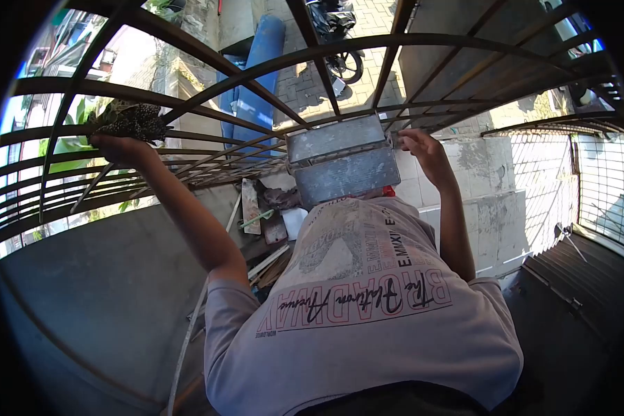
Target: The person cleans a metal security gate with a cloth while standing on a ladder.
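At the upper left my left hand (118,149) is closed round the underside of a dark cloth with light speckles (135,123), which lies against the metal bars (55,132). My right hand (419,145) is raised to the right of a grey ladder top (347,166), its fingers bent and partly apart, with nothing visible between them. The ladder's two flat treads stand right in front of my shirt. A bit of red shows below the lower tread.
Curved metal bars span the view ahead. Beyond them are a blue drum (260,76) and a motorcycle wheel (345,67). Wood pieces and a white container (295,223) lie below left of the ladder. A tiled wall (489,173) stands at right.
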Demonstrator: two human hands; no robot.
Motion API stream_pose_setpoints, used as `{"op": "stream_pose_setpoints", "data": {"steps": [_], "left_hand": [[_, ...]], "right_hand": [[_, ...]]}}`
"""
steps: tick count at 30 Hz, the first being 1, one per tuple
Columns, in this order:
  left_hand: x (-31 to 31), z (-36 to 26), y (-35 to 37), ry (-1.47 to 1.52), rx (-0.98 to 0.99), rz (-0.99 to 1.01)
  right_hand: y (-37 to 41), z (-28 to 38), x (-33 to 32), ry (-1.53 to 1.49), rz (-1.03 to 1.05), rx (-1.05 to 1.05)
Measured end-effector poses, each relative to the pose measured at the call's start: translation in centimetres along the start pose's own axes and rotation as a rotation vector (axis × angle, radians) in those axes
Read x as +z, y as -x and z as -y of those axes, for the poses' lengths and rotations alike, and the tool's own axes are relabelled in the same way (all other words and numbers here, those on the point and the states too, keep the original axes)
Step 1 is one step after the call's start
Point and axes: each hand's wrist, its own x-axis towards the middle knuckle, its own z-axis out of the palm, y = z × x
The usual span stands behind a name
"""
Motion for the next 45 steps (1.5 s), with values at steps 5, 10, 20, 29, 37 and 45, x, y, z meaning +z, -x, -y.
{"op": "stream_pose_setpoints", "data": {"steps": [5,10,20,29,37,45], "left_hand": [[0.6,2.2,1.0,-0.018,0.148,-0.103],[0.9,3.4,2.4,-0.09,0.261,-0.171],[0.3,8.3,2.7,0.293,0.068,-0.166],[-6.1,19.6,2.2,-0.53,0.524,0.123],[-9.1,19.9,-3.1,-0.296,0.921,0.266],[-11.8,17.7,-5.8,-0.37,1.02,0.457]], "right_hand": [[-3.5,5.1,0.8,-0.145,0.046,-0.123],[-6.7,11.4,3.1,-0.2,-0.143,-0.43],[-7.1,13.7,6.0,-0.147,-0.4,-0.555],[-5.5,16.8,9.8,-0.075,-0.074,-0.595],[-6.2,13.9,6.1,-0.219,-0.179,-0.432],[-4.6,11.3,1.5,-0.288,-0.426,-0.387]]}}
